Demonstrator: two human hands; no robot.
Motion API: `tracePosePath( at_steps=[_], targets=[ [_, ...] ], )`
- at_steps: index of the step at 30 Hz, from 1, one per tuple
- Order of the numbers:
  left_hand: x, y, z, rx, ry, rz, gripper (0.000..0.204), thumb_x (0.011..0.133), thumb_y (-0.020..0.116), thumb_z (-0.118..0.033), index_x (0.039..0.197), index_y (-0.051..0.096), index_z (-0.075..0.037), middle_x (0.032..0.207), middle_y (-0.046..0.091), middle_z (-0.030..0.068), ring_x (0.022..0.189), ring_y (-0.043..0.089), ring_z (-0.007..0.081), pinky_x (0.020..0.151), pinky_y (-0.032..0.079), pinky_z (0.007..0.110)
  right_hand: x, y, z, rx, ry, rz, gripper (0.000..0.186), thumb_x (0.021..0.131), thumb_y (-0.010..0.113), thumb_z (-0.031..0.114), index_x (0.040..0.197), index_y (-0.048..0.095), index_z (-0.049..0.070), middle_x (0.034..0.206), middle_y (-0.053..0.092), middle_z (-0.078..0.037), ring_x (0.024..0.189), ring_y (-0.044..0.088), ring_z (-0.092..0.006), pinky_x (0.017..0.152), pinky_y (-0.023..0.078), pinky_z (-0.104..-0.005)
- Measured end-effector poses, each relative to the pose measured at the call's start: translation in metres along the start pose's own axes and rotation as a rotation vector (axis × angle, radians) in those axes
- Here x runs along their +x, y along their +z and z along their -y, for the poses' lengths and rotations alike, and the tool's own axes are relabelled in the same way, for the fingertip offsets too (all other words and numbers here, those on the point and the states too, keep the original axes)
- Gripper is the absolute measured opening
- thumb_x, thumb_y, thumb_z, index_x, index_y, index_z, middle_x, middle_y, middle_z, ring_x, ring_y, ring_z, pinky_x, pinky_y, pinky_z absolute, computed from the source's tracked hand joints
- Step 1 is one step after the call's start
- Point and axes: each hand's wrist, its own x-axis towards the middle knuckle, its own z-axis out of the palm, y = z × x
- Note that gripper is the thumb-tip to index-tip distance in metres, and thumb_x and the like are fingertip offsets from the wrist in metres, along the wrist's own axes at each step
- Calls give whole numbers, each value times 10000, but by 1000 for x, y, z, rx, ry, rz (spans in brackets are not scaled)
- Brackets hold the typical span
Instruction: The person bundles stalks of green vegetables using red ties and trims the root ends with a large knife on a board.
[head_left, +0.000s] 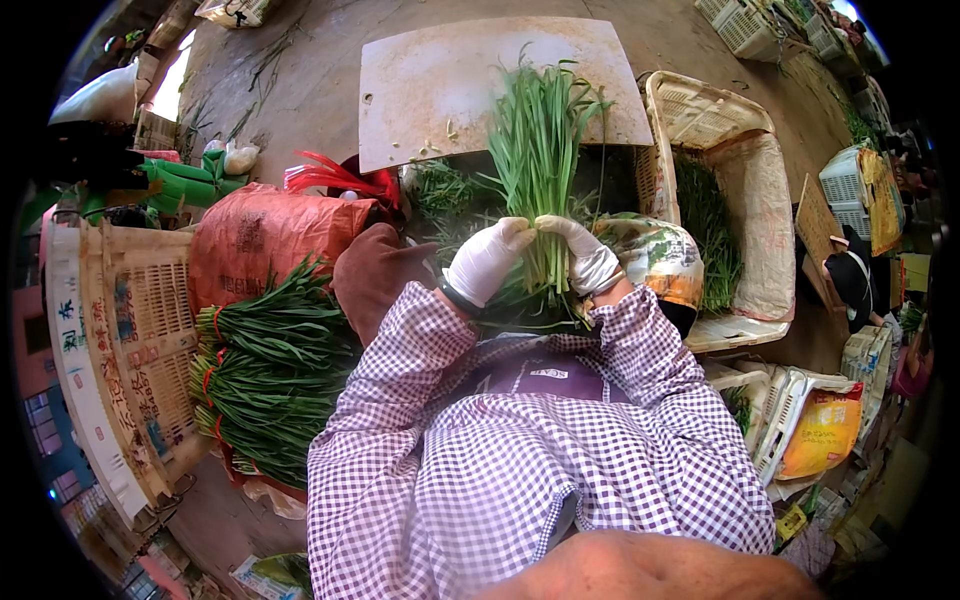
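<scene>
A bunch of long green garlic chives stands between my gloved hands, its leafy tips fanned over a whitish board and its pale stalks pointing toward me. From the left, my left hand in a white glove is closed, thumb and fingertips pinched at the bunch's edge. My right hand, gloved too, is closed with its fingertips on the front of the stalks. The fingertips of both hands nearly meet. Whether a tie or a single stalk is pinched between them is too small to tell.
Tied bundles of chives are stacked at my left beside a red sack and a cream plastic crate. Red strips lie beyond the sack. On the right stands a long crate holding loose greens; a printed bag sits nearer.
</scene>
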Motion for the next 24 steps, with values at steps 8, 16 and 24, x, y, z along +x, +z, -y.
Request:
tracePosePath(
  at_steps=[8, 16, 24],
  targets=[
    [2, -3, -3, 26, 12, -228, 390, 687, 633, 31, 1054, 659, -99, 1057, 657, 77, 872, 621, 286, 766, 516, 382, 5, -1, 2, 25, -30, 58, 192, 860, 667, 219, 971, 665, 62, 842, 690, -86, 689, 678, -218, 608, 577, -359],
    [-3, 7, -7, 194, -8, -226, 449, 682, 657, 42, 1094, 683, -134, 995, 652, 57, 899, 601, 264, 794, 499, 367, 14, -22, -7, 47, -39, 44, 209, 853, 677, 228, 973, 667, 57, 833, 693, -98, 690, 684, -230, 614, 584, -382],
    [0, 4, -8, -170, -170, -182, 372, 782, 596, 108, 1103, 656, -70, 981, 629, 102, 802, 634, 223, 687, 518, 318, 14, -26, -9, 53, 9, 59, 199, 846, 683, 208, 951, 660, 41, 834, 690, -105, 687, 683, -233, 612, 581, -386]
  ],
)
